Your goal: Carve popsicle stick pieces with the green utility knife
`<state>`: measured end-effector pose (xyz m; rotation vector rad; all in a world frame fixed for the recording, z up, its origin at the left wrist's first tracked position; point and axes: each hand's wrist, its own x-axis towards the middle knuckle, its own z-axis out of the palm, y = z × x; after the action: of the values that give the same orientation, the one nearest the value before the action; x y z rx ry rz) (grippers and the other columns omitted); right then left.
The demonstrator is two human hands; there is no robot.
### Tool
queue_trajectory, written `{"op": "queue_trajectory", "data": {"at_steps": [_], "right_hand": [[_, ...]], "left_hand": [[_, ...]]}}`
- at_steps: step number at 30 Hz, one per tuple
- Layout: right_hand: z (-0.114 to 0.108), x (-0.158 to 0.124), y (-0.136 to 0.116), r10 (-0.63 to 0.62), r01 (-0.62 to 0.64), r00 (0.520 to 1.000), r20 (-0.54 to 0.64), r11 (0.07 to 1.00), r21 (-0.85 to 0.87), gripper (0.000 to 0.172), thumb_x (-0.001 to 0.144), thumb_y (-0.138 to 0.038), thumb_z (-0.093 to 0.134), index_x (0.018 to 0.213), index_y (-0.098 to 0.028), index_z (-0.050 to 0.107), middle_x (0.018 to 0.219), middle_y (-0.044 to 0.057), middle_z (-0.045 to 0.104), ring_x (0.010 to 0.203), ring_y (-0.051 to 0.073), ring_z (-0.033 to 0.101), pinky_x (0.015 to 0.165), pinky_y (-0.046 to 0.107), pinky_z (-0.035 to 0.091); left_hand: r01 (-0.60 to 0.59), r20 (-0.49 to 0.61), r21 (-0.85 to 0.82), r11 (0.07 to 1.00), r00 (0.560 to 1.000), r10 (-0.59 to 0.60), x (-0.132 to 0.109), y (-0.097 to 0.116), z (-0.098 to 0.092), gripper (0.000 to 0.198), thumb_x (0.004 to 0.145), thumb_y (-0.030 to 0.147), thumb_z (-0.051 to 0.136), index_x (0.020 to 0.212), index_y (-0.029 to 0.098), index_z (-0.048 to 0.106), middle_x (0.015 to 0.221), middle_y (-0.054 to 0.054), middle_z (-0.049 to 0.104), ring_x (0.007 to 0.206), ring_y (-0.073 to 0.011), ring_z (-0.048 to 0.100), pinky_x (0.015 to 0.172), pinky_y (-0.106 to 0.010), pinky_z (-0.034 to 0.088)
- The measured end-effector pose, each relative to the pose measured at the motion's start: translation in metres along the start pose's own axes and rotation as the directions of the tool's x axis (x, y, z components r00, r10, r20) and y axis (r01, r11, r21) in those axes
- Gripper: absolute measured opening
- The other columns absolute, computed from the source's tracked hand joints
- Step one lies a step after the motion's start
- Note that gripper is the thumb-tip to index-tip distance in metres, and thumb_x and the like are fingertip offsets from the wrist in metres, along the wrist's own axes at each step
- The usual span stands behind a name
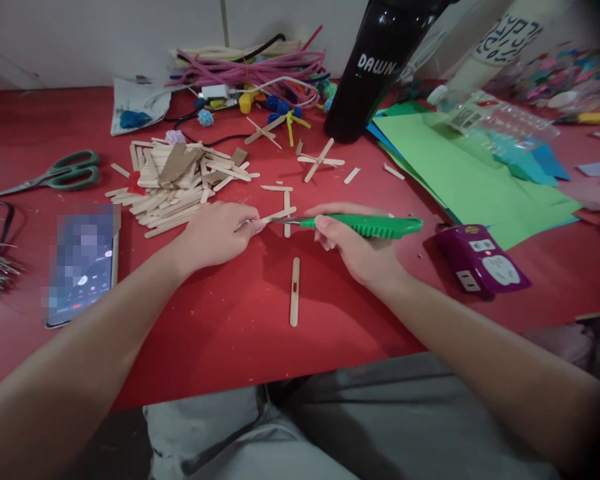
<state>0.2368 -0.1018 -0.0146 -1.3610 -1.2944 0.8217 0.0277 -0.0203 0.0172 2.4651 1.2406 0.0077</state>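
On our red surface [230,320], left hand [215,235] pinches one stick [279,215] while right hand [361,255] grips one green cutter [367,226], lying crosswise, blade pointing left.

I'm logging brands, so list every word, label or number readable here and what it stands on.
"DAWN": black bottle, white letters.
White container: dark lettering, cut off, unreadable.
Phone screen: blurred.
Purple socket block: marks too small.
Clear bottle label: too small.
No text seen on green cutter or craft stick.
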Motion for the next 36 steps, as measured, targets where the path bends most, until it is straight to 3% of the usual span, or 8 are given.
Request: {"op": "queue_trajectory", "data": {"at_steps": [5,11,17,21,27,32,36], "right_hand": [[0.003,0.002,0.008,0.038,-0.027,0.998,-0.054,0.982,0.188,0.011,0.081,-0.033,0.067,0.081,-0.024,0.073,0.055,-0.003,0.058,0.045,0.01,0.047,0.045,0.027,0.041],[0.003,0.003,0.004,0.053,-0.031,0.993,-0.101,0.978,0.207,0.016,0.08,-0.038,0.067,0.073,-0.024,0.07,0.052,-0.003,0.055,0.04,0.009,0.041,0.04,0.027,0.037],[0.003,0.005,0.007,0.1,-0.054,0.974,-0.205,0.974,0.218,0.037,0.085,-0.053,0.06,0.065,-0.022,0.061,0.043,-0.004,0.048,0.033,0.009,0.036,0.034,0.026,0.03],[0.004,0.003,0.012,0.128,-0.081,0.962,-0.24,0.977,0.196,0.04,0.079,-0.058,0.066,0.063,-0.022,0.064,0.036,-0.006,0.041,0.028,0.009,0.033,0.03,0.027,0.026],[0.005,0.001,0.005,0.083,-0.061,0.972,-0.221,0.992,0.107,0.04,0.073,-0.056,0.073,0.054,-0.024,0.06,0.035,-0.006,0.038,0.03,0.01,0.036,0.032,0.028,0.027],[0.005,-0.006,-0.006,-0.035,0.022,0.991,-0.127,0.994,-0.107,0.048,0.082,-0.05,0.068,0.045,-0.024,0.052,0.042,-0.002,0.049,0.038,0.012,0.047,0.04,0.031,0.037],[0.005,-0.012,-0.011,-0.163,0.123,0.979,-0.12,0.949,-0.291,0.027,0.081,-0.045,0.069,0.064,-0.027,0.06,0.052,-0.001,0.059,0.05,0.017,0.058,0.054,0.033,0.049]], "left_hand": [[-0.001,0.009,0.021,1.0,1.0,0.001,0.0,0.001,0.0,0.041,0.092,0.046,0.035,0.088,0.021,0.067,0.082,-0.005,0.068,0.07,-0.0179,0.056,0.06,-0.03,0.03],[0.014,-0.004,0.027,1.0,1.0,-0.014,0.0,0.003,0.0,0.04,0.091,0.045,0.037,0.087,0.021,0.068,0.083,-0.005,0.069,0.072,-0.0177,0.057,0.059,-0.03,0.03],[0.015,-0.027,0.01,1.0,1.0,-0.015,0.001,0.002,0.001,0.039,0.089,0.046,0.039,0.081,0.021,0.068,0.079,-0.004,0.069,0.071,-0.0183,0.057,0.059,-0.031,0.031],[0.022,-0.04,0.015,1.0,0.999,-0.021,0.001,0.001,0.003,0.04,0.089,0.046,0.038,0.082,0.021,0.068,0.079,-0.005,0.068,0.071,-0.0188,0.056,0.059,-0.031,0.03],[0.011,-0.04,0.005,1.0,0.999,-0.011,-0.001,0.002,0.002,0.041,0.089,0.046,0.037,0.076,0.02,0.066,0.074,-0.004,0.066,0.067,-0.0181,0.054,0.059,-0.032,0.029],[0.016,-0.037,-0.01,1.0,0.999,-0.016,-0.002,0.003,0.002,0.04,0.089,0.045,0.037,0.079,0.02,0.067,0.078,-0.005,0.068,0.069,-0.0184,0.055,0.06,-0.031,0.029],[0.016,-0.044,-0.011,1.0,0.999,-0.016,-0.002,0.002,0.003,0.04,0.09,0.045,0.037,0.081,0.019,0.067,0.08,-0.005,0.068,0.069,-0.0177,0.055,0.06,-0.03,0.029]]}}
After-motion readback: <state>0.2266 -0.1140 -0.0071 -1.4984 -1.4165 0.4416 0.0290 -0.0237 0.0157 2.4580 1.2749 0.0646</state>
